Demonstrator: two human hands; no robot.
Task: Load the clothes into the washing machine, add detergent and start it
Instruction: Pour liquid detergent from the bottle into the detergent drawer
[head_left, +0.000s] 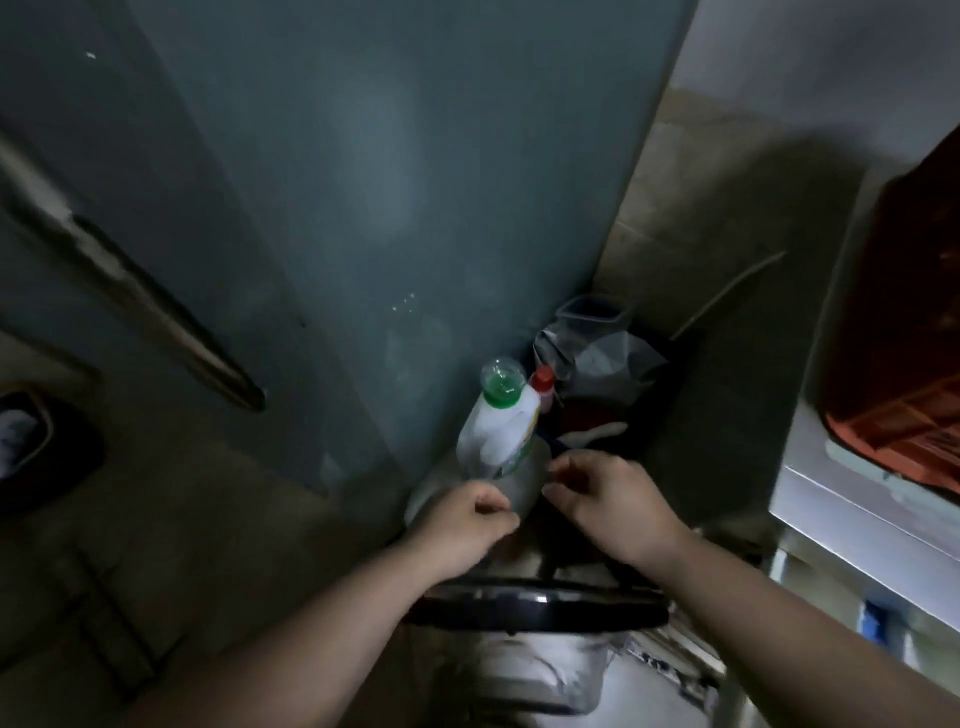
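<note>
A white detergent bottle (501, 431) with a green cap stands in the dim corner against the blue-grey door (311, 208). Its base sits in a translucent grey container (524, 486). My left hand (462, 525) has curled fingers pinching the container's near left edge. My right hand (608, 499) pinches at the container's right edge with thumb and forefinger. A small red-capped bottle (544, 384) stands just behind the detergent. No clothes show in this view.
A black round rim (535, 608) lies under my forearms, with a clear plastic tub (550, 675) below it. Crumpled bags and a box (597, 343) fill the corner. A white appliance (857, 519) carrying an orange-red basket (904, 374) stands on the right.
</note>
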